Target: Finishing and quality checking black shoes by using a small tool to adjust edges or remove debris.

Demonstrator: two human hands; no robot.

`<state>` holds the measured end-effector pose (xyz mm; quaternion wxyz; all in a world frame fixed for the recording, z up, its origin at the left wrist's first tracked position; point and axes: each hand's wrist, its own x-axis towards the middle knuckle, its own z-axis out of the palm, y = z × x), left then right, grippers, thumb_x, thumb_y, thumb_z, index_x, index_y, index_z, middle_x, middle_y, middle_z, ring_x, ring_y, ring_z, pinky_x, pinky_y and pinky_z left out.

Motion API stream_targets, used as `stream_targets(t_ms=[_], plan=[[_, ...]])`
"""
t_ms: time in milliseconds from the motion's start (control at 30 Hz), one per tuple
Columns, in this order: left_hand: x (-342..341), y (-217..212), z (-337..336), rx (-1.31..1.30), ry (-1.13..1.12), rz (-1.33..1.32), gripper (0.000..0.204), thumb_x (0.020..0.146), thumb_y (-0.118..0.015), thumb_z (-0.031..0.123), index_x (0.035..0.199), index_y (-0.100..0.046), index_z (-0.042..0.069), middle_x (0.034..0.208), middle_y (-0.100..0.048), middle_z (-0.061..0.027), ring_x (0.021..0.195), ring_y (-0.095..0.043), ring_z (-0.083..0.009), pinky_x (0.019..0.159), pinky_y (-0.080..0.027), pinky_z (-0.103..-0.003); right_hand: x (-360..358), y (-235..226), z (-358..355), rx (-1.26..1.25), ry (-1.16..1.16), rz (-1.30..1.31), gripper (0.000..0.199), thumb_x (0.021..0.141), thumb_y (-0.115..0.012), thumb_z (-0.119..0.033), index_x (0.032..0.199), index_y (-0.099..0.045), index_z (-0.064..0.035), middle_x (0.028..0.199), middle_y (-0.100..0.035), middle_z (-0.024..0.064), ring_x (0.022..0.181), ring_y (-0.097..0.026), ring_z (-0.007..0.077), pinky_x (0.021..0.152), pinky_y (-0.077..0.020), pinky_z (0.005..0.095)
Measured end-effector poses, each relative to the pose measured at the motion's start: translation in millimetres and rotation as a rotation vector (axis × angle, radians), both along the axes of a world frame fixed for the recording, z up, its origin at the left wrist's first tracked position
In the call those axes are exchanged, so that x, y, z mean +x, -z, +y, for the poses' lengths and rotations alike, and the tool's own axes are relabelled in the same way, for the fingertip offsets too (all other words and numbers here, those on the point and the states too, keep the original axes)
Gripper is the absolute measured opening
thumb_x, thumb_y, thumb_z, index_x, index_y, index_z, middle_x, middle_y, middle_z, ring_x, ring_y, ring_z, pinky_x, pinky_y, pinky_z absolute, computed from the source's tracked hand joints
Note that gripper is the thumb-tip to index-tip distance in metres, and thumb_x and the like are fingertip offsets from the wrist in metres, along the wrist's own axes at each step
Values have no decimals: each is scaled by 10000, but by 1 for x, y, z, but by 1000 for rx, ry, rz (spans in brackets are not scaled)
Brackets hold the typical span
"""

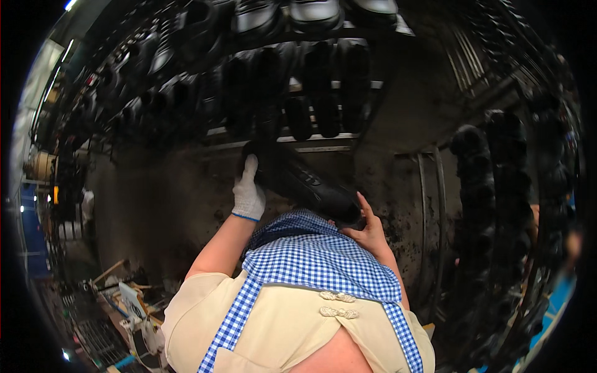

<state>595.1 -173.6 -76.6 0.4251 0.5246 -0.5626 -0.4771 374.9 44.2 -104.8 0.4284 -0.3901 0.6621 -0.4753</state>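
A black shoe (298, 180) is held out in front of my chest, lying slantwise from upper left to lower right. My left hand (249, 189), in a white knit glove, grips its upper end. My right hand (367, 231), bare, supports its lower end from below with fingers spread along the sole. A blue-and-white checked apron (317, 264) over a cream shirt fills the lower middle of the view.
Racks with rows of black shoes (317, 87) stand ahead and above, and more hang on a rack (497, 186) to the right. A dark metal surface (161, 205) lies behind the shoe. Tools and clutter sit on a bench (124, 304) at the lower left.
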Motion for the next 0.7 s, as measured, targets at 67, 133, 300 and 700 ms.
stream_targets(t_ms=[67, 133, 300, 700], plan=[[21, 9, -4, 574, -315, 486, 646, 876, -668, 397, 1319, -492, -39, 1299, -539, -155, 1154, -538, -257, 982, -458, -350, 5, -2, -19, 161, -177, 49, 970, 664, -855, -130, 1477, -326, -124, 1143, -660, 128, 1061, -641, 235, 956, -473, 348], [40, 16, -3, 640, -346, 505, 676, 866, -673, 416, 1327, -482, -40, 1315, -528, -162, 1164, -537, -267, 982, -459, -360, 19, 4, -41, 151, -290, 55, 967, 663, -857, -135, 1474, -330, -114, 1152, -653, 131, 1075, -632, 235, 974, -461, 349], [102, 50, -41, 854, -274, 664, 700, 872, -648, 458, 1354, -457, -14, 1335, -518, -165, 1190, -529, -304, 983, -463, -412, 73, 2, -117, 143, -496, -234, 911, 709, -812, -78, 1471, -316, -109, 1397, -472, 135, 1286, -457, 245, 1080, -369, 360], [268, 151, -216, 667, -197, 798, 633, 870, -657, 381, 1355, -473, 18, 1305, -546, -132, 1213, -506, -281, 1001, -428, -405, 223, 43, -298, 131, -516, -231, 850, 752, -785, -103, 1442, -290, -70, 1276, -540, 150, 1135, -574, 245, 907, -512, 345]])
